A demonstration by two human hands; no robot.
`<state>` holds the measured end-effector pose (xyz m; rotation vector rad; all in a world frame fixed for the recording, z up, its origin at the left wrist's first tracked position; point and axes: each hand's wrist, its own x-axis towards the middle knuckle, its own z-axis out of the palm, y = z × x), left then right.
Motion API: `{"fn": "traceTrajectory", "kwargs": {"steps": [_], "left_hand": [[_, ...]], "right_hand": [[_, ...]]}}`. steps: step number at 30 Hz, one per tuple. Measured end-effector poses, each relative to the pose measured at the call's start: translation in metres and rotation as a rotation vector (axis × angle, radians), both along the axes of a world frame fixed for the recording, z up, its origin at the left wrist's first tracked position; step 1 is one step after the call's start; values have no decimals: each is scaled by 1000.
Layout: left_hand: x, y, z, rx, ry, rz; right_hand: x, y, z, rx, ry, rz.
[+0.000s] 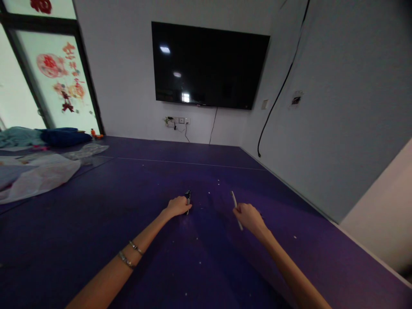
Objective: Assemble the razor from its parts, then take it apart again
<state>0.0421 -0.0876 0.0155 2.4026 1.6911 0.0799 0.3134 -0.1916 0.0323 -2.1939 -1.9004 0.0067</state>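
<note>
Evidently holds a dark slim object (188, 195) in the left hand (177, 207), closed on it with thumb and fingers; too small to tell its exact kind. Likewise grips a pale stick (234, 198) in the right hand (249, 216), with fingers curled round its middle and both ends poking out. Take as the key relation the gap between these two: well apart, side by side, roughly level before the far edge of the purple surface (167, 274), with the pale stick nearer the right edge. Note the long axes too: on the right, slanting, with the far end tipped left; on the left, closer to square with the far edge and leaning slightly right, so with far ends nearer together than near ends. Cannot tell whether either touches down.

Looks smooth and thin in the right hand, black with a silvery glint in the left. Wears two metallic bracelets (126, 259) on the left wrist. Shows matte purple all round, dotted with pale specks (200, 262) and crossed by a straight, light seam (186, 163) near the far edge. Towards the far left corner, runs into crumpled, translucent sheeting (48, 174) and soft, bunched blue cloth (64, 136). Beyond the far edge, meets a glossy, flat black television (210, 64) on the wall, then a thin dark cable (283, 81) dangling down near the right edge
</note>
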Motion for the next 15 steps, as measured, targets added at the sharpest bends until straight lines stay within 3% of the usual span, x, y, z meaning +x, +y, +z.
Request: {"fn": "traceTrajectory", "kwargs": {"steps": [8, 15], "left_hand": [[-3, 2, 0, -23, 1, -13], [-3, 3, 1, -36, -14, -5]], "right_hand": [[-101, 44, -10, -6, 43, 143], [-128, 55, -18, -14, 65, 204]]}}
